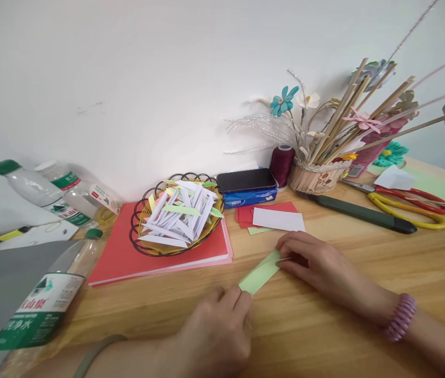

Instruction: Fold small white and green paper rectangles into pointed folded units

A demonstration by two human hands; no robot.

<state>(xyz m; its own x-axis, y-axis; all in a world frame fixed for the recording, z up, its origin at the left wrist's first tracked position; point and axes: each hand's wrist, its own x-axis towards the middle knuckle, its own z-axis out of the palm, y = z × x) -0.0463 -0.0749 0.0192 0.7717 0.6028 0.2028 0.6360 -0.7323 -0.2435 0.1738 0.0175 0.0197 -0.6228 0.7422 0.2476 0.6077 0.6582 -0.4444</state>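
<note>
A folded strip of light green paper (260, 273) lies flat on the wooden table (325, 336) between my hands. My left hand (216, 336) pinches its near end with the fingertips. My right hand (317, 262), with a pink coil band on the wrist, presses the far end down. Just behind the strip sits a small stack of red, white and green paper sheets (275, 216).
A wire basket (138, 231) full of folded white and green strips stands on red paper sheets (128, 257). Plastic bottles (41, 310) lie at left. Behind are a black tin (246, 181), thread spool (282, 164), basket of sticks and paper flowers (317, 176), a utility knife (364, 214) and scissors (411, 202).
</note>
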